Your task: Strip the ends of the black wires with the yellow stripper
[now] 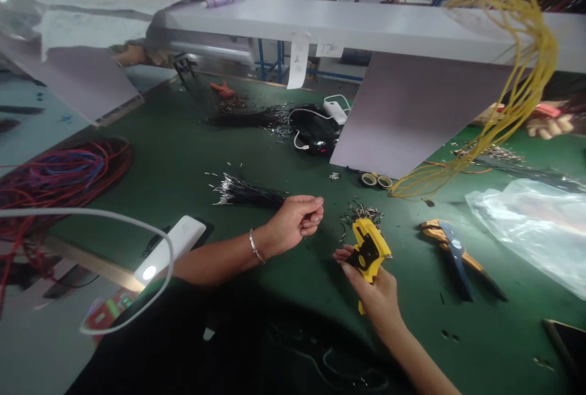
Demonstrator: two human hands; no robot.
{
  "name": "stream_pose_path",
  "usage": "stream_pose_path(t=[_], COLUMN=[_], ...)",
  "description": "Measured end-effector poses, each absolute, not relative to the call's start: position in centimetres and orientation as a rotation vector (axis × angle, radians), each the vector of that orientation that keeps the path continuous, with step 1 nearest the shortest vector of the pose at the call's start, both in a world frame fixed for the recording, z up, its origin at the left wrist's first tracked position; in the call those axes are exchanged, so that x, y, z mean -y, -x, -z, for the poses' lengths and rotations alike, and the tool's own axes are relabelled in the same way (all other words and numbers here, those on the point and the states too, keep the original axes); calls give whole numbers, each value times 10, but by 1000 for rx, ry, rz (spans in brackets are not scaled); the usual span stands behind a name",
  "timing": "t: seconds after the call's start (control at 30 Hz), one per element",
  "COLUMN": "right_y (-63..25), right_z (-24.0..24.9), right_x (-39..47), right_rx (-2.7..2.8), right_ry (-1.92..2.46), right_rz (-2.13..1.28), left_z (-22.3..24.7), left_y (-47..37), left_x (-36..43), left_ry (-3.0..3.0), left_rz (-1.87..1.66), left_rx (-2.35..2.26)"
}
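My left hand (293, 223), with a silver bangle at the wrist, is closed, thumb and fingers pinched together; whatever lies between them is too small or hidden to name. Just behind it a bundle of black wires (251, 195) with bare silvery ends lies on the green table (169, 163). Wrapped in my right hand (378, 291) is a yellow wire stripper (370, 248) with black parts, its head pointing up and away from me. Directly beyond the tool is a small heap of cut wire bits (366, 215). The two hands are apart.
Blue-and-orange pliers (453, 248) and a clear plastic bag (531, 224) lie to the right. Tape rolls (376, 181) sit by a shelf panel (398, 114). Yellow wires (526, 77) hang from the shelf. At left are red wires (68, 175) and a white power bank (171, 248). Other people's hands (549, 123) show behind.
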State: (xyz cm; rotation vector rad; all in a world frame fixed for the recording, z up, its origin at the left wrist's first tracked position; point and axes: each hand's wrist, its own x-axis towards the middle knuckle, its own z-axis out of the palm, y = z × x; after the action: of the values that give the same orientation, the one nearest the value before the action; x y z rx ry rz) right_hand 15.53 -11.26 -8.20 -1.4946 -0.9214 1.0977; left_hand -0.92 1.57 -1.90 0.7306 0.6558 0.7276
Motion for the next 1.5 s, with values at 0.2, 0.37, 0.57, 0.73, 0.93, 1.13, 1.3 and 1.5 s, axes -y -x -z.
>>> stream_pose_path(t=[0.2,0.37,0.57,0.73,0.93,1.13,1.3,1.5], right_y=[-161,-168,-177,-185,-181,-175,-171,-164], right_z=[82,93,78,56,63,68,66,68], right_x=[110,106,102,103,106,106,107,110], right_rx=[950,1003,939,868,826,854,809,806], right_ry=[1419,1370,1286,1152,1014,914,876,872], right_rz=[-1205,-1316,-1311,-1606,-1846,-1989,-2014,-2007], left_z=[20,13,9,5,-2,2,7,8], left_y=[10,11,14,15,17,17,14,12], left_x=[-18,-20,-22,-23,-25,-25,-23,-20], left_ry=[-720,-720,-732,-739,-665,-619,-660,-662], left_rz=[-732,-751,-764,-742,-686,-630,-595,-575], left_rx=[-650,-665,-656,-652,-618,-567,-571,-576])
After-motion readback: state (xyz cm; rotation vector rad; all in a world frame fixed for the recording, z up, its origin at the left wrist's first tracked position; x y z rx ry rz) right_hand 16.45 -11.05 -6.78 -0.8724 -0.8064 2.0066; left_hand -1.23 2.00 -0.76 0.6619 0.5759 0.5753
